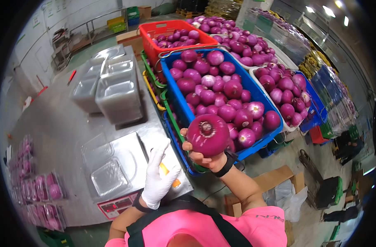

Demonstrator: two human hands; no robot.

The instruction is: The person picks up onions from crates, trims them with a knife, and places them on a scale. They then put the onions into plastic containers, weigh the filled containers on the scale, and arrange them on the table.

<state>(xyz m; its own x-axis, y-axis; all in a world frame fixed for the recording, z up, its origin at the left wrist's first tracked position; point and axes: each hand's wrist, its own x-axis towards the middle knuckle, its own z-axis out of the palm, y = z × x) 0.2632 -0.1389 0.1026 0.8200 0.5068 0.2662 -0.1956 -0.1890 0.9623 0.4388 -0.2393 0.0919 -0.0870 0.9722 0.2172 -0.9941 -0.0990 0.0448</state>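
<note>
My right hand (201, 158) is closed around a large red onion (208, 135), its root end facing up at me. It holds the onion over the near end of a blue crate (254, 153) full of red onions (233, 88). My left hand (159, 177), in a white glove, is over the table's near edge with fingers stretched and thumb apart. Under its thumb shows an orange-yellow item (176, 182), partly hidden by the hand. Just left of this hand, an open clear plastic tray (108, 177) with its lid lies on a scale (132, 154) with a red display.
Stacks of clear trays (118, 96) stand on the metal table (52, 119). Packed onions (50, 187) line its left side. A red-handled tool (72, 77) lies farther back. More onion crates, including a red one (155, 47), stand behind the blue crate. A cardboard box (274, 178) is at right.
</note>
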